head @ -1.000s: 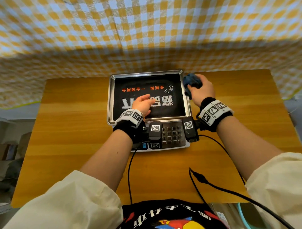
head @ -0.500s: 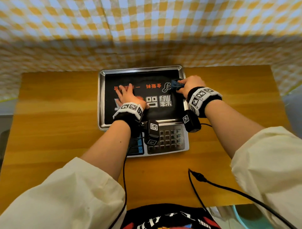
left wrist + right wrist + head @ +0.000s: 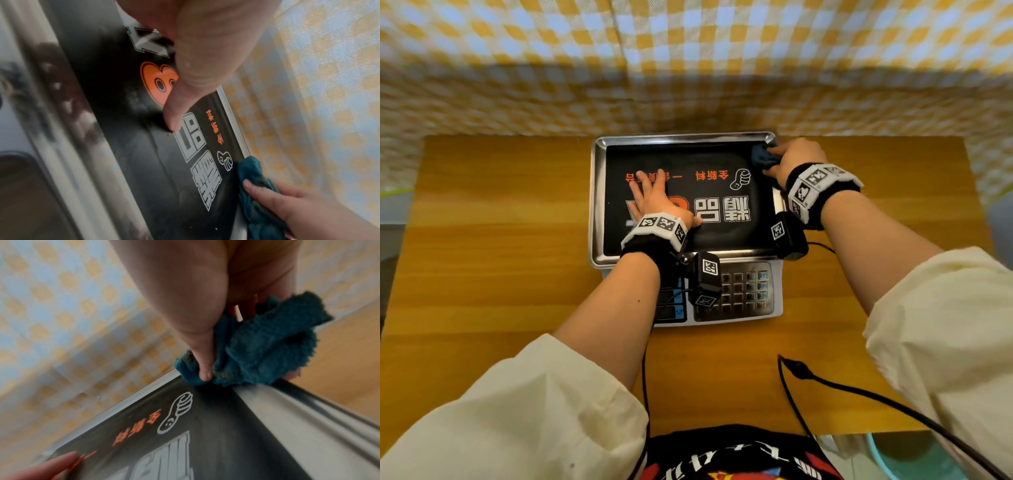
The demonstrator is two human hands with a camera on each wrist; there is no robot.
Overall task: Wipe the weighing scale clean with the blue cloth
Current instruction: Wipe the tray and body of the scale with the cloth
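Observation:
The weighing scale stands in the middle of the wooden table, its steel pan covered by a black mat with printed characters. My left hand lies flat on the mat's left half, fingers straight, thumb tip down. My right hand grips the bunched blue cloth at the pan's far right corner, where the cloth touches the mat and the steel rim.
The scale's keypad and display panel face me, partly under the wrist cameras. A black cable trails over the near table. A yellow checked cloth hangs behind the table. Bare wood lies on both sides.
My right hand brought the cloth from beside the pan onto its far right corner. My left hand slid forward and left across the mat and flattened. The head view shifted.

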